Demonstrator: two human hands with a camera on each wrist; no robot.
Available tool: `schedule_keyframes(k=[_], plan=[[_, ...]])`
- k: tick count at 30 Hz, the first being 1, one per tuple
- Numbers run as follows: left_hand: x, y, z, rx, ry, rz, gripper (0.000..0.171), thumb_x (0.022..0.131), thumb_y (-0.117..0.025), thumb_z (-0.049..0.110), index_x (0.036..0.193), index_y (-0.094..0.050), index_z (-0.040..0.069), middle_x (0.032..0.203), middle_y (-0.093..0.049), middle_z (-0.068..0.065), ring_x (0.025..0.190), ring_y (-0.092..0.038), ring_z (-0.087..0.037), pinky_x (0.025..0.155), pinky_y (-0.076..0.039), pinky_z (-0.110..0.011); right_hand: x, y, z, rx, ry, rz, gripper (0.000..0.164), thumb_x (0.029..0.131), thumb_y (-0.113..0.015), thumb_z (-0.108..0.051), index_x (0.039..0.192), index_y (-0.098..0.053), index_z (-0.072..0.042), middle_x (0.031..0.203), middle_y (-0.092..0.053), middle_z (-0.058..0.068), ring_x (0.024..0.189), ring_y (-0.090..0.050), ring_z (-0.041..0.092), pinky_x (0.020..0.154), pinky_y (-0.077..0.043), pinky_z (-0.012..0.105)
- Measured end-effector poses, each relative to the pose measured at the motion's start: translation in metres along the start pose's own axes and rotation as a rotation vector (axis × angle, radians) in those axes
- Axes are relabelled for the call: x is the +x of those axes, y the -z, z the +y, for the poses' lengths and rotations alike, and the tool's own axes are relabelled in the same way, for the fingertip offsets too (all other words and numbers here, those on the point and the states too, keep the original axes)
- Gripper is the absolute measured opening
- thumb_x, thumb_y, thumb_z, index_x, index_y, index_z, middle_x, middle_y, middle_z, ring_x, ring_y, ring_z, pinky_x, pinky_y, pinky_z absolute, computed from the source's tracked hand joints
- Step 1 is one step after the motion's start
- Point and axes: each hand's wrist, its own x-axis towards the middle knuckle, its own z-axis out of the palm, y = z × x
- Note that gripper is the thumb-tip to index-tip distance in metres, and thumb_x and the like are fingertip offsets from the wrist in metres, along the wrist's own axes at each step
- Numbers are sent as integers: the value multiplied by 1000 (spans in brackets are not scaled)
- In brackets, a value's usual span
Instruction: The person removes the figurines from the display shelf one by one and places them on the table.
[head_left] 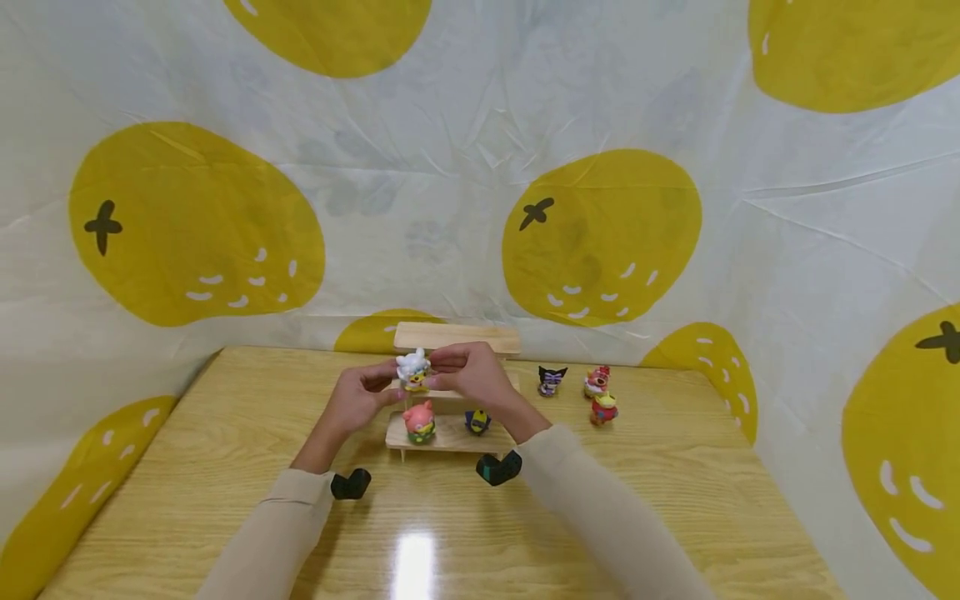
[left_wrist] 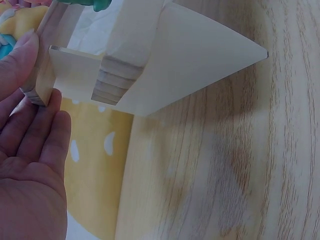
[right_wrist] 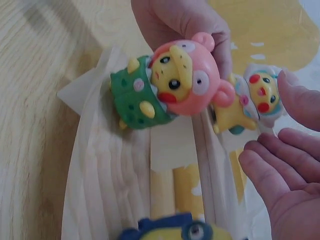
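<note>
A small yellow figurine in a white hood (head_left: pixel 413 369) stands on the middle tier of a wooden step shelf (head_left: pixel 450 444). My left hand (head_left: pixel 357 404) is on its left, with thumb and loosely bent fingers around the shelf end (left_wrist: pixel 39 95). From the right, my right hand (head_left: pixel 480 379) reaches it; the thumb overlaps the hood in the right wrist view and the fingers are extended. On the lower tier are a pink-hooded figurine in green (right_wrist: pixel 172 82) and a dark blue and yellow figurine (head_left: pixel 477 422).
Right of the shelf, a black and purple figurine (head_left: pixel 551 381), a red and white figurine (head_left: pixel 597 381) and a figurine in red and blue (head_left: pixel 603 409) stand on the wooden table (head_left: pixel 645 500). A fruit-patterned cloth (head_left: pixel 420 208) hangs behind the table.
</note>
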Motion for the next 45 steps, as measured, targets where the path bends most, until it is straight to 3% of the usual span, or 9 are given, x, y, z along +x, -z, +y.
schedule_keyframes(k=[5, 13, 20, 36, 45], plan=[[0, 0, 0, -10, -19, -5, 33, 92, -77, 1, 124, -73, -8, 148, -59, -24, 139, -56, -40, 116, -49, -49, 5, -11, 2, 34, 18, -2, 45, 89, -79, 2, 132, -67, 7, 129, -72, 25, 121, -72, 33, 94, -65, 33], [1, -1, -3, -10, -22, 3, 33, 91, -77, -1, 123, -74, -8, 146, -60, -24, 137, -58, -40, 114, -50, -47, 8, -26, -2, -28, 63, 57, 42, 85, -86, -4, 124, -72, 3, 115, -78, 20, 96, -75, 17, 79, -63, 24], [2, 0, -2, 18, -32, -1, 36, 92, -77, 2, 127, -72, -7, 147, -59, -24, 137, -58, -40, 114, -49, -48, 10, -32, -1, -75, 41, 131, 42, 83, -88, -7, 121, -73, 2, 112, -79, 17, 95, -76, 19, 78, -64, 25], [0, -2, 0, 50, 1, -2, 49, 92, -78, 7, 140, -65, 1, 143, -64, -18, 137, -59, -34, 116, -49, -50, 8, -31, 0, -135, 43, 191, 37, 82, -90, -12, 115, -79, -1, 104, -82, 12, 86, -73, 13, 73, -62, 23], [-1, -2, 0, 57, 10, 3, 48, 93, -79, 10, 139, -66, 2, 146, -63, -17, 139, -58, -34, 116, -49, -48, 1, -26, 0, -150, 50, 222, 44, 82, -90, -12, 121, -76, 3, 109, -81, 15, 95, -77, 19, 78, -65, 26]])
